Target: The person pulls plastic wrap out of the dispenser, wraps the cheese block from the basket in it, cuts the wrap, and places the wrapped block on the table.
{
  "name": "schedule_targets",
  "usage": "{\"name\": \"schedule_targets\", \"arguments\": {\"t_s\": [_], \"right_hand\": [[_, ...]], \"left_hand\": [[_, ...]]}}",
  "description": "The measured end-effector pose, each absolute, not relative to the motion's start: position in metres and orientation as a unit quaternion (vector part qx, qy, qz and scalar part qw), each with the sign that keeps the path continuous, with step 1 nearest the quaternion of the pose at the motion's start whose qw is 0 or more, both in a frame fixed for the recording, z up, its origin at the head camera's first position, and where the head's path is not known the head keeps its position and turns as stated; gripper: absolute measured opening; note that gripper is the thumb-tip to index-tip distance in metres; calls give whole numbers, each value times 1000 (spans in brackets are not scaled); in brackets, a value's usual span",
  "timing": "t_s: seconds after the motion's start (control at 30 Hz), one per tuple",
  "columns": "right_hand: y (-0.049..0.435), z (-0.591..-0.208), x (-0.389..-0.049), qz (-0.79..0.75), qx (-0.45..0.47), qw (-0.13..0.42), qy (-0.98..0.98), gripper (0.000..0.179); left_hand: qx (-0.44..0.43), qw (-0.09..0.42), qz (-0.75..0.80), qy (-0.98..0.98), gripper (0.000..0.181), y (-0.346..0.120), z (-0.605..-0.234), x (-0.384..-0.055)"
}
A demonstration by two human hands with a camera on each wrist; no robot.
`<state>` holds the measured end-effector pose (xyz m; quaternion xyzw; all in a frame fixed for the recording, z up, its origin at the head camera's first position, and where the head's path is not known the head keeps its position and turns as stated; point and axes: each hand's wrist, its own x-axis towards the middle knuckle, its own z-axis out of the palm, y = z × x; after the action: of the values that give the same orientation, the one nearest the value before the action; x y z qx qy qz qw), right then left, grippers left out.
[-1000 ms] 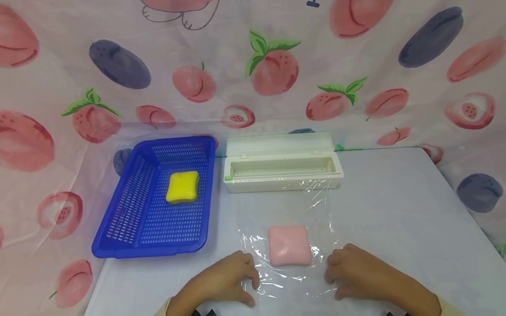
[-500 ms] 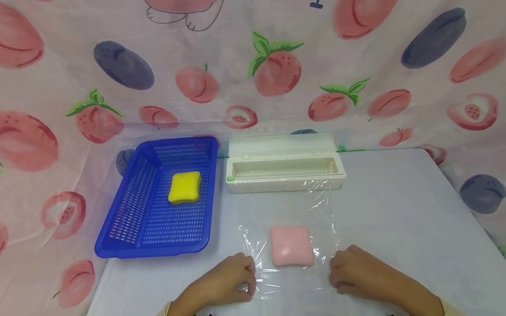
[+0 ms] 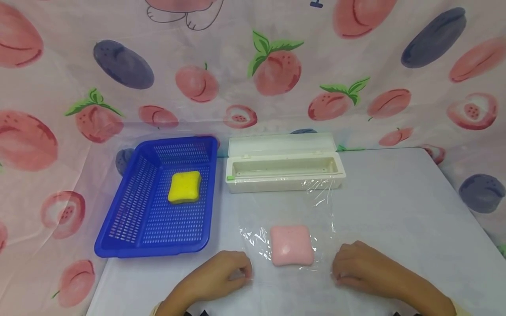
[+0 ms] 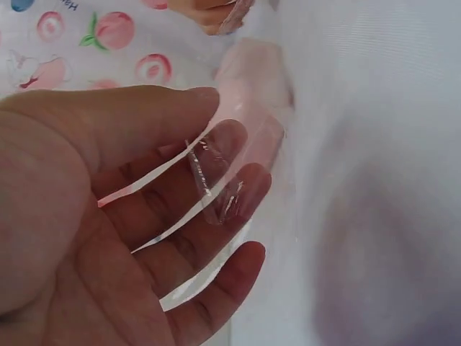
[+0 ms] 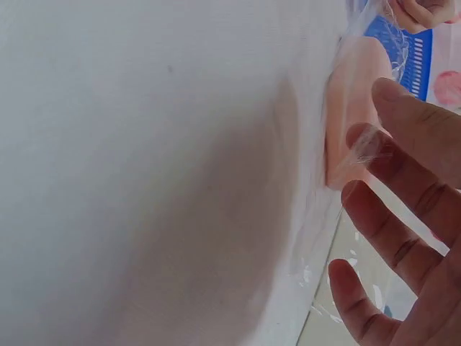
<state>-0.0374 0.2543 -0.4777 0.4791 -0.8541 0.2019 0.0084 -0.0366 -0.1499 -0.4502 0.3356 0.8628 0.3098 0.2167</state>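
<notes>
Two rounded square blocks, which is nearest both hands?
The pink rounded square block, between the left hand and right hand; the yellow rounded square block sits farther away, inside the blue perforated plastic basket.

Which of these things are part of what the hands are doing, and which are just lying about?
In the job:
film, pinched by left hand and right hand
pink block
box, open

Seemingly just lying about:
yellow block
basket holding it
fruit cloth behind

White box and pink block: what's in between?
Clear film over the white tabletop; nothing else shows between the white box and pink block in the head view.
</notes>
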Motion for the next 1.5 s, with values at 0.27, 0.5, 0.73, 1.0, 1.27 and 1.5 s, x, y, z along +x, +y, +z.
{"name": "schedule_targets", "arguments": {"t_s": [0.27, 0.5, 0.73, 1.0, 1.27, 1.5], "right_hand": [[255, -468, -37, 222, 408, -33, -885, 17], [254, -461, -37, 221, 349, -71, -908, 17], [255, -468, -41, 256, 309, -56, -914, 19], [253, -480, -48, 322, 276, -56, -904, 9], [243, -486, -53, 318, 229, -114, -913, 15], [236, -484, -54, 291, 199, -138, -926, 16]], "left_hand": [[293, 202, 342, 870, 6, -152, -441, -40], [255, 179, 376, 873, 8, -151, -447, -44], [212, 138, 403, 880, 10, -146, -456, -48], [139, 162, 425, 880, 6, -142, -465, -54], [119, 142, 425, 886, 11, -135, -486, -62], [124, 140, 411, 892, 10, -131, -494, -64]]}}
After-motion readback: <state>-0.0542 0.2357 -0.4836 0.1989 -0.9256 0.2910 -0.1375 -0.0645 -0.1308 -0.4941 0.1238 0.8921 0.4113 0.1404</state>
